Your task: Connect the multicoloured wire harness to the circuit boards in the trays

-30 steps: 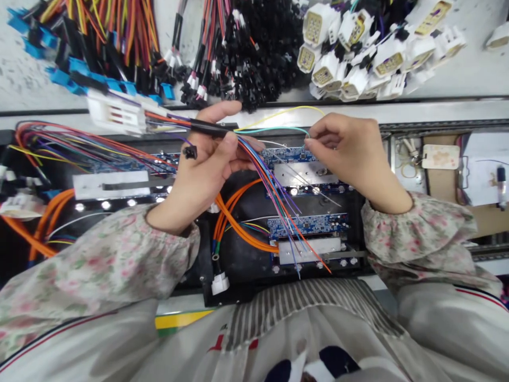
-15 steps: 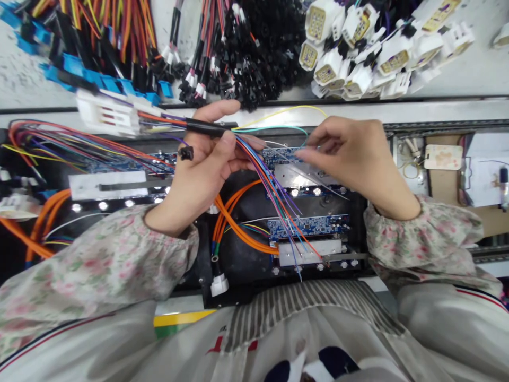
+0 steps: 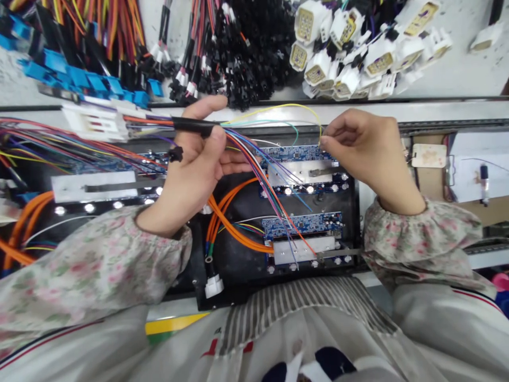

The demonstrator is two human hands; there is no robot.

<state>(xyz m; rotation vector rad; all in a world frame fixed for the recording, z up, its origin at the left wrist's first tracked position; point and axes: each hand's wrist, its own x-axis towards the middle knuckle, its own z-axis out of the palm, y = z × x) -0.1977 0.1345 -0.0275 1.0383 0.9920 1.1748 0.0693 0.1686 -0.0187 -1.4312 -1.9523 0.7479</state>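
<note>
My left hand (image 3: pixel 199 159) is closed round the black sleeve (image 3: pixel 194 125) of a wiring harness, thumb on top. A white connector (image 3: pixel 95 122) sticks out at its left end, and a small black plug (image 3: pixel 175 154) hangs by my wrist. Loose coloured wires (image 3: pixel 262 170) fan out to the right and down over two blue circuit boards (image 3: pixel 299 154). My right hand (image 3: pixel 350 138) pinches the end of the thin yellow wire (image 3: pixel 296 105), which arches up from the sleeve. Beside it a green wire (image 3: pixel 292 130) curves down toward the upper board.
Across the back lie bundles with blue connectors (image 3: pixel 79 77), black plugs (image 3: pixel 254 58) and white connectors (image 3: pixel 377 58). Thick orange cables (image 3: pixel 238 236) run to the lower board. On the right are a card (image 3: pixel 429 155), papers and a pen (image 3: pixel 484 183).
My right hand has shifted slightly right, from near the green wire's end to the yellow wire's end. My left hand still holds the sleeve, and the whole view has slid a little left.
</note>
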